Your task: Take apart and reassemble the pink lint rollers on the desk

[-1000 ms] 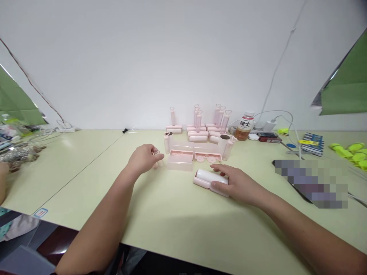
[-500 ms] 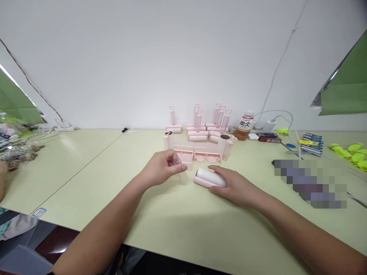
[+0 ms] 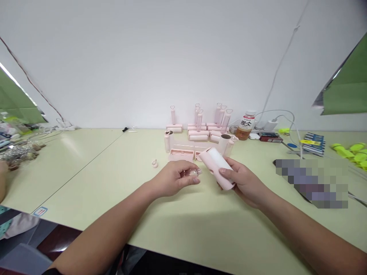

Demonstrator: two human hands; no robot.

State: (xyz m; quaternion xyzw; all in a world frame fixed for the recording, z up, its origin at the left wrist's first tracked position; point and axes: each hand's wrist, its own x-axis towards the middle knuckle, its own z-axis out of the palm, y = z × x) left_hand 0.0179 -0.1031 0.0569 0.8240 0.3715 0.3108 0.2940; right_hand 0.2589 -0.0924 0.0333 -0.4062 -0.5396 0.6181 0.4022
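Note:
My right hand (image 3: 243,179) grips a pink lint roller head (image 3: 216,168) with a white roll in it, raised and tilted above the table. Close to its left side, my left hand (image 3: 177,177) is closed around a small clear plastic piece (image 3: 195,173), mostly hidden by the fingers. A small pale pink piece (image 3: 155,163) lies on the table behind my left wrist. Just beyond the hands are open pink roller cases (image 3: 182,154), partly covered, and a pink handle tube (image 3: 167,142) standing upright.
Several pink lint rollers (image 3: 198,135) with upright heart-topped handles stand near the wall. To their right are a labelled bottle (image 3: 246,125), cables and a blue striped packet (image 3: 314,144). Yellow-green items (image 3: 351,152) lie at far right. Another person's hand (image 3: 2,179) shows at far left.
My right hand has lifted and turned the roller head off the table. My left hand has moved right towards it with the clear piece, uncovering the small pink piece.

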